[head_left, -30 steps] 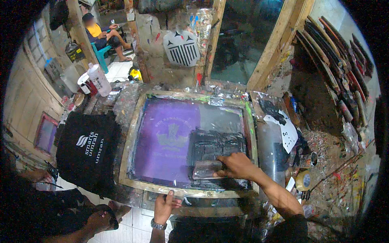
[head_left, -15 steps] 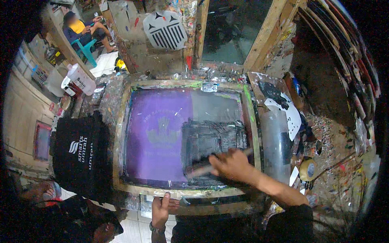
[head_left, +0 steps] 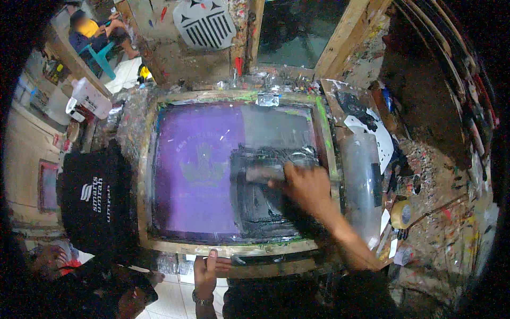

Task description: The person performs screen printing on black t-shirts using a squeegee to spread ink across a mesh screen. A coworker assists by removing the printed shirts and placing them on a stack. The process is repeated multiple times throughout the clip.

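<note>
A wooden screen-printing frame (head_left: 178, 249) lies flat on the worktable before me. Its mesh is purple with a faint round emblem (head_left: 206, 169) on the left, and grey at upper right. Black ink (head_left: 257, 210) covers the lower right of the mesh. My right hand (head_left: 309, 187) is closed on a squeegee (head_left: 260, 174), blurred by motion, over the inked patch. At the frame's near edge, my left hand (head_left: 209, 270) has its thumb on the rim and its fingers below it, gripping the edge.
Folded black fabric with white print (head_left: 90, 196) lies left of the frame. White plastic containers (head_left: 91, 100) stand at far left. On the right are a clear cylinder (head_left: 361, 186) and a tape roll (head_left: 401, 214). Another person (head_left: 87, 29) sits on a chair at back left.
My right hand has moved the squeegee away from me, from the near edge of the inked patch toward its far part. My left hand stays at the frame's near edge. The view has shifted slightly.
</note>
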Action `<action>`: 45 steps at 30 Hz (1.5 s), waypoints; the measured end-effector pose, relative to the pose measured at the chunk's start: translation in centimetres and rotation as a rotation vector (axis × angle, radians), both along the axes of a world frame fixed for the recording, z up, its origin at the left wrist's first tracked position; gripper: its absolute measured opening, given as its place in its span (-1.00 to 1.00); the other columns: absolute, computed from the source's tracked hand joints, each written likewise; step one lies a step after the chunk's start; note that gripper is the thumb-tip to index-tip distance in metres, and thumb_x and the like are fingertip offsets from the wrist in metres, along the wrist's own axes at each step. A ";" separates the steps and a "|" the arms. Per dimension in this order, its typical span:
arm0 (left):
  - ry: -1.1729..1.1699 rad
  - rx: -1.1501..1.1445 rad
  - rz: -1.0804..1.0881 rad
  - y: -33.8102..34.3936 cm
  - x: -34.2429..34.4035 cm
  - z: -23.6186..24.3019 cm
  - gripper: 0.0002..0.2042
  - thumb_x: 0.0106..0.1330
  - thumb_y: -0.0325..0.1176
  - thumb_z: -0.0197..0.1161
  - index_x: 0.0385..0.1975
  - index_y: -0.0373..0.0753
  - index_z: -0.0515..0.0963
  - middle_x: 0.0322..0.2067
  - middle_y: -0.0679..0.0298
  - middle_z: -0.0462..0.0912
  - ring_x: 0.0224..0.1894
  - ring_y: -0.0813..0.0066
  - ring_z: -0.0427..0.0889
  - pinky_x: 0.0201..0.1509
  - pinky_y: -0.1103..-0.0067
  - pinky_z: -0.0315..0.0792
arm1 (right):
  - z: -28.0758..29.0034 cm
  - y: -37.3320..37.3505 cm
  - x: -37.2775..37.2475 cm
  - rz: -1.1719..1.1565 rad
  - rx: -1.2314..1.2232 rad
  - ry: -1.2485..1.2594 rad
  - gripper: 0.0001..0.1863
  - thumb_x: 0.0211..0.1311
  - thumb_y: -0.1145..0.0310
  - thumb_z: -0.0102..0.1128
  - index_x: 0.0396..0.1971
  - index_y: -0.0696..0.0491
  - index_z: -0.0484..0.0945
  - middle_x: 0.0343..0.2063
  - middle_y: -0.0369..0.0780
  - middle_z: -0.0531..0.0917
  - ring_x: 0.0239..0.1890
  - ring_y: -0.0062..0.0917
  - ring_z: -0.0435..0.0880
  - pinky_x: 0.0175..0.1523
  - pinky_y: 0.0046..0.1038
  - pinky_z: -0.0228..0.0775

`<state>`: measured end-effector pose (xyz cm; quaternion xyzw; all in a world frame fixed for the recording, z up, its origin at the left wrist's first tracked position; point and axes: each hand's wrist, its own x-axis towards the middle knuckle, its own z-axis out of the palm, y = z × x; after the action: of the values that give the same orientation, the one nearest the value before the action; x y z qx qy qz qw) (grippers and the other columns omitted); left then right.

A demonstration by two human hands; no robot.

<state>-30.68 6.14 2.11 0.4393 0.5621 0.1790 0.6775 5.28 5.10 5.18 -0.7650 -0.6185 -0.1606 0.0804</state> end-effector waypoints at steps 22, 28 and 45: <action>-0.021 -0.029 0.101 -0.7 -0.1 -0.7 -0.59 0.52 -0.11 0.22 -0.02 -0.38 0.34 -0.39 -0.06 0.74 -0.44 0.31 0.77 -0.39 0.48 0.63 | 1.6 -3.4 -2.7 0.092 -0.146 0.136 -0.53 0.13 -0.07 0.41 -0.22 0.00 0.51 -0.42 -0.21 0.67 -0.47 -0.26 0.73 -0.29 -0.16 0.54; 0.025 0.080 0.063 -0.3 1.1 0.5 -0.60 0.54 -0.09 0.17 -0.01 -0.39 0.39 -0.40 -0.02 0.75 -0.47 0.35 0.76 -0.43 0.53 0.60 | 2.8 -9.1 -7.6 0.124 -0.242 0.250 -0.56 0.11 -0.01 0.40 -0.19 -0.04 0.47 -0.42 -0.23 0.61 -0.40 -0.31 0.74 -0.19 -0.18 0.57; -0.505 0.921 0.102 2.5 4.3 10.8 -0.65 0.59 -0.13 0.10 -0.07 -0.38 0.43 -0.24 0.05 0.65 -0.23 0.40 0.64 -0.14 0.45 0.53 | 17.1 -6.1 -6.1 0.042 0.523 -0.132 -0.40 0.09 -0.31 0.36 -0.50 -0.02 0.45 -0.54 -0.26 0.41 -0.43 -0.34 0.47 -0.24 -0.23 0.16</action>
<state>-26.38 8.61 12.93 0.6068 0.2651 0.5407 0.5189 -0.87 -0.98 22.26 -0.6931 -0.5757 -0.3625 0.2380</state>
